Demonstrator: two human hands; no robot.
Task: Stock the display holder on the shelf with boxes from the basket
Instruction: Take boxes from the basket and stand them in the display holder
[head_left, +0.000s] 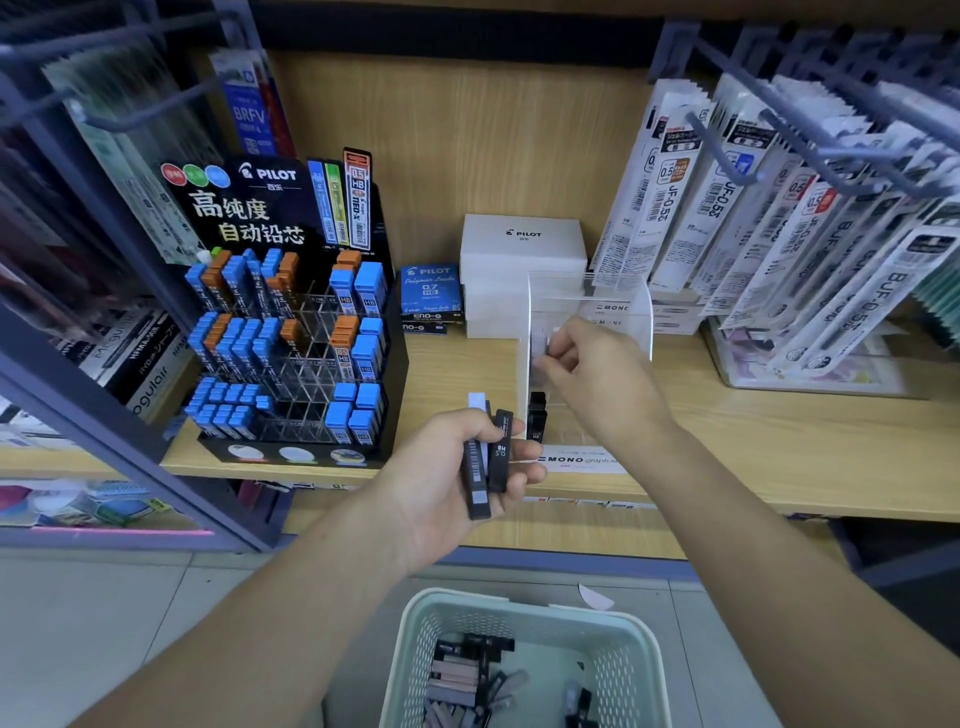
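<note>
Acrylic display holder, shelf front edge: seated boxes few, low. Right hand pinches a pale box inside it; left hand grips spare black boxes. Basket below: many remain. Stocking judged early.

One basket, one clear display holder, one Pilot rack, three boxes in the left hand

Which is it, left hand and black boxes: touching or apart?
Touching: the head view shows the left hand gripping the black boxes, fingers curled round them.
</note>
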